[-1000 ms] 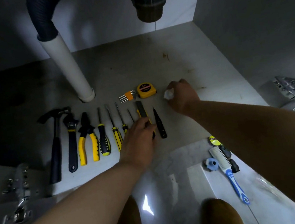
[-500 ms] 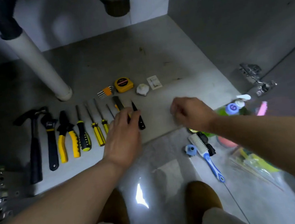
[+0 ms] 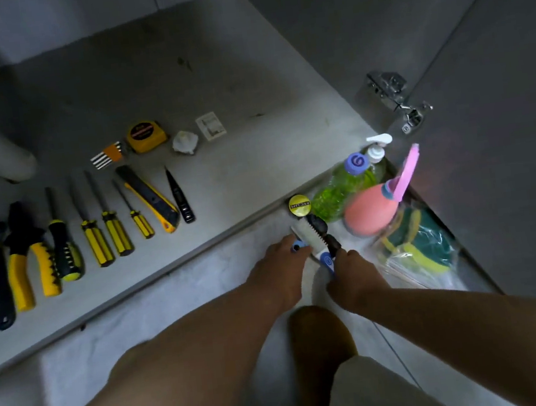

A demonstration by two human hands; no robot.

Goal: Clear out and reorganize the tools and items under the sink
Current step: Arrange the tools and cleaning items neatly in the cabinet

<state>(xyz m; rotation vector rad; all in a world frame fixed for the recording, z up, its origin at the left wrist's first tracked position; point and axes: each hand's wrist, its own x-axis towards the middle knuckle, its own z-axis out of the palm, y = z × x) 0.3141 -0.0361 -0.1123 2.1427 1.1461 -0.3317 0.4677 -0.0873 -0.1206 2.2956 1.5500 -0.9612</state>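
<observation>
Since leaving the tools, left hand pinches blue roll, right hand grips brush.

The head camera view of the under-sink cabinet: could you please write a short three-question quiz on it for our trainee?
1. True or false: the yellow tape measure lies between the orange-held hex key set and the crumpled white lump.
2. Both the left hand and the right hand are at: A) the silver door hinge; B) the white-bristled brush with a blue handle; C) the green bottle.
3. Which tool ends the front row of tools on the image's right?
Key: 1 true; 2 B; 3 the slim black pen-shaped tool, beside the yellow and black utility knife.
</observation>
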